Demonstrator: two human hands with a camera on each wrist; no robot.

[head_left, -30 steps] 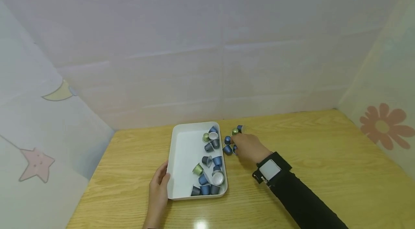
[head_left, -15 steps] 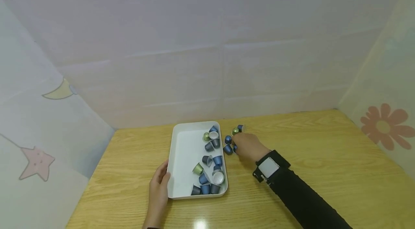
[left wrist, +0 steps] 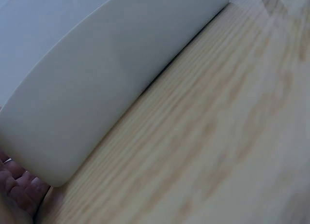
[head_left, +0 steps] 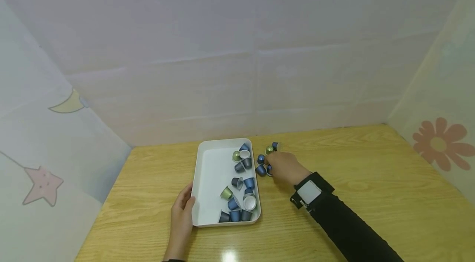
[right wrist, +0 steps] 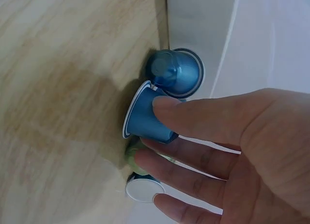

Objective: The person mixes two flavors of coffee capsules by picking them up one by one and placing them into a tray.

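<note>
My right hand (head_left: pixel 285 167) reaches in from the right beside the white tray (head_left: pixel 208 183). In the right wrist view, its thumb and fingers pinch a blue coffee capsule (right wrist: pixel 147 118) lying on its side just over the wood. Another blue capsule (right wrist: pixel 169 71) leans near the tray wall, while a green capsule (right wrist: pixel 137 155) is partly hidden behind the fingers. My left hand (head_left: pixel 180 214) grips the tray's near left side, thumb at the rim; in the left wrist view its curled fingers (left wrist: pixel 22 190) show at the tray's corner.
Several blue, grey and green capsules, among them a green capsule (head_left: pixel 226 193), lie scattered along the tray's right half. Beyond my right hand sit a green capsule (head_left: pixel 269 150) and a dark blue capsule (head_left: pixel 275 146). A pale wall (head_left: pixel 237 88) borders the wooden table (head_left: pixel 352 179).
Almost nothing differs. Both hands keep their places, and the capsules in the tray lie as before; the whole head view has shifted only very slightly.
</note>
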